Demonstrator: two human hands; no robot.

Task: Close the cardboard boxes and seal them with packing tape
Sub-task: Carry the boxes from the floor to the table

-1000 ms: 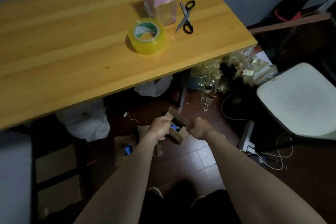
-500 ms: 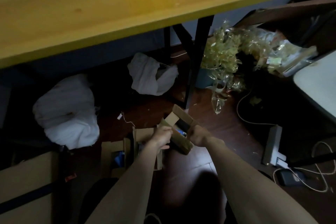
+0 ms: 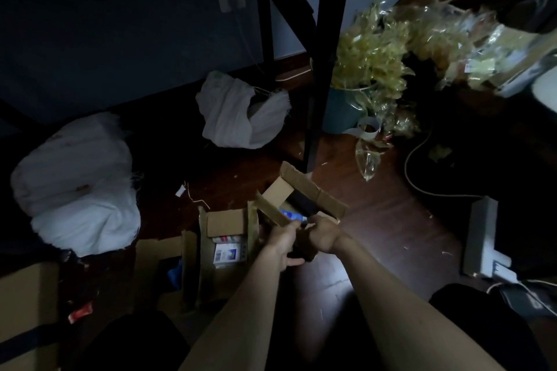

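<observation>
A small open cardboard box (image 3: 304, 187) is held low over the dark wooden floor, its flaps standing up and a blue item and something dark inside. My left hand (image 3: 283, 245) grips its near left side and my right hand (image 3: 324, 235) grips its near right edge. Just left of it a second open cardboard box (image 3: 224, 220) stands on the floor with small printed packs inside. A third open box (image 3: 156, 253) with something blue in it lies further left. No tape roll is in view.
A black table leg (image 3: 319, 69) comes down just behind the held box. White bags (image 3: 78, 184) (image 3: 241, 114) lie left and behind. Crumpled yellow cellophane (image 3: 391, 48) over a blue bin, a cable (image 3: 422, 181) and a power strip (image 3: 482, 238) sit right. A large carton (image 3: 24, 304) is at bottom left.
The view has dropped from the tabletop to the floor under the table, so tape and scissors left the frame. Both hands keep hold of the small box, now closer to the floor boxes.
</observation>
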